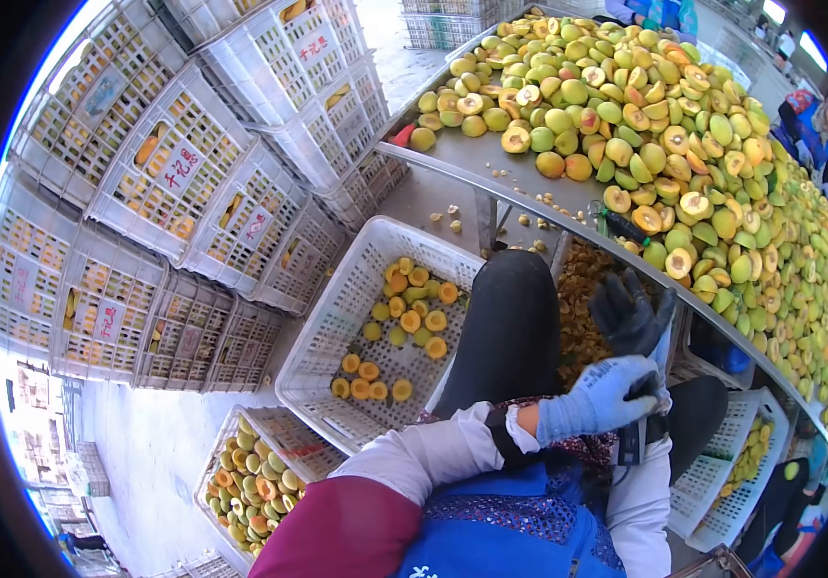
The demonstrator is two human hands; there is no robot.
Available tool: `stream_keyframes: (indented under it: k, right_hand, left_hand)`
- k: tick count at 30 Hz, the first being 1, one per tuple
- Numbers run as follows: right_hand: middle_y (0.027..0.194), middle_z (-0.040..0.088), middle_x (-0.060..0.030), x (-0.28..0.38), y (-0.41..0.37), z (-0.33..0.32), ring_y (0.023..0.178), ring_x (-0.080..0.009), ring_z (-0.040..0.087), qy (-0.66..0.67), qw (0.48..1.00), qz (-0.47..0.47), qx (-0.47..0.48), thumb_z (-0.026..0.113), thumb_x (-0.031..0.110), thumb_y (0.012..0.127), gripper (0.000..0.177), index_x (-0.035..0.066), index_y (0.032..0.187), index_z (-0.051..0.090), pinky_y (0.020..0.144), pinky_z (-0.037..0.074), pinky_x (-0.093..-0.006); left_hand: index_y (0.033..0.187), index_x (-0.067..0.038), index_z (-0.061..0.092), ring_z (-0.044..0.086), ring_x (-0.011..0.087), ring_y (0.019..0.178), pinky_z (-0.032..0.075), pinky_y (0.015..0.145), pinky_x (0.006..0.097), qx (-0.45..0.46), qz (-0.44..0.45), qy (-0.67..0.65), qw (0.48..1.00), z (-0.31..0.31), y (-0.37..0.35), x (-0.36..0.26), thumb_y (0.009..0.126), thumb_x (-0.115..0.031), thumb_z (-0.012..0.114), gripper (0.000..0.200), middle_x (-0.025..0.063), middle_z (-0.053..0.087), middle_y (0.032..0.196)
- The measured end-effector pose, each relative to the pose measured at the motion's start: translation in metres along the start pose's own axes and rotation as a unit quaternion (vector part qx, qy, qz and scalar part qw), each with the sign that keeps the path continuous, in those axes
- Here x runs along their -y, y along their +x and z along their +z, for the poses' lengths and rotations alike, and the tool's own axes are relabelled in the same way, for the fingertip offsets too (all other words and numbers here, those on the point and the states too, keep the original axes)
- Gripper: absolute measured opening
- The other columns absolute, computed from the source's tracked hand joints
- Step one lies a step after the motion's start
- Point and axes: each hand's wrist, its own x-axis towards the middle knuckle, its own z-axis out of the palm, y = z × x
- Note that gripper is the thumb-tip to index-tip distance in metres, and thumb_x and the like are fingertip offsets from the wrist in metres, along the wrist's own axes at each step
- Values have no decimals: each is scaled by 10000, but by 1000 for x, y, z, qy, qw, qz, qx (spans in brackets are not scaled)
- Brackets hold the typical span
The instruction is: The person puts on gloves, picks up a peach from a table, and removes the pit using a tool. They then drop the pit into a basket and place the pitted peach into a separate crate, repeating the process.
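My left hand (595, 397), in a light blue glove, reaches across to my right wrist, its fingers closed round the cuff of the right glove. Beyond it, my right hand (631, 313) is raised with its dark palm showing and its fingers apart, holding nothing. A dark band (632, 444) sits on the right forearm, just below the left fingers. Under the right hand lies a heap of small brownish pieces (582, 337), partly hidden by my knee. The metal worktable (530, 188) in front carries a large pile of green and yellow fruit (645, 125), many of them halved.
A white crate (313, 361) with several fruit halves (409, 313) stands beside my left knee. Stacked crates (168, 178) rise at the left. A fuller crate (284, 424) sits lower left, another crate (712, 482) at the right. Other people (812, 125) work beyond the table.
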Motion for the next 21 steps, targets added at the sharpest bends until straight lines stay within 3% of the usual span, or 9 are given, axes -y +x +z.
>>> stream_keyframes:
  k: [3,7,10,11,12,14,17,20,21]
  right_hand:
    - [1432,369,-130,8,1,4,1335,-252,292,74,994,5,80,202,718,868,844,90,1413,350,1121,134,-322]
    - [1396,419,-149,8,-2,2,1320,-285,345,-39,992,-65,105,178,660,904,813,25,1299,499,1126,186,-365]
    - [1324,497,-158,-2,8,-25,1305,-294,376,-3,945,-163,284,157,611,928,778,16,1264,529,1131,209,-395]
    - [1328,498,-134,-2,7,-31,1265,-314,429,39,945,-168,276,172,557,950,687,64,1317,479,1133,215,-463]
    - [1320,504,-140,-2,3,-32,1280,-319,406,97,945,-163,266,193,552,951,678,54,1332,453,1136,207,-456]
    - [1302,516,-151,-8,-1,-33,1310,-330,360,216,931,-152,251,236,543,955,672,34,1361,400,1143,190,-442]
    - [1351,469,-118,-10,-20,8,1306,-320,365,199,971,-57,117,364,484,945,531,82,1260,512,1126,225,-504]
    - [1373,429,-117,-9,-15,7,1324,-300,335,341,933,-81,79,435,450,932,511,88,1293,462,1130,218,-495]
    - [1396,391,-134,0,-19,13,1331,-284,324,309,935,-123,122,429,417,946,534,87,1362,366,1122,218,-483]
  left_hand:
    - [955,-94,587,599,312,819,480,706,372,-20,-15,98,995,-11,4,18,779,-197,635,210,103,576,883]
    - [992,-87,587,604,305,833,487,730,364,-29,-10,106,994,3,0,34,794,-125,602,201,113,592,910]
    - [1048,-70,579,618,211,839,477,761,306,-23,-34,1,999,10,-4,30,815,-56,572,233,99,618,916]
    - [1076,-32,566,580,115,840,459,769,264,-3,-106,-128,986,10,-4,25,838,-21,544,239,65,631,906]
    - [1047,-5,561,527,74,820,454,717,246,-9,-93,-247,964,17,-3,33,879,-62,547,178,15,603,876]
    - [1004,-17,559,520,65,797,450,705,241,9,-85,-283,955,23,-2,37,914,-146,557,157,5,589,866]
    - [963,-52,555,493,39,773,431,698,220,46,-161,-323,932,31,-3,33,939,-256,550,205,-7,576,868]
    - [931,-77,550,468,28,756,409,683,208,143,-268,-358,883,29,-3,36,947,-325,530,250,-26,560,877]
    - [928,-77,547,450,27,759,391,669,197,120,-225,-439,862,38,-2,32,945,-328,532,252,-50,538,882]
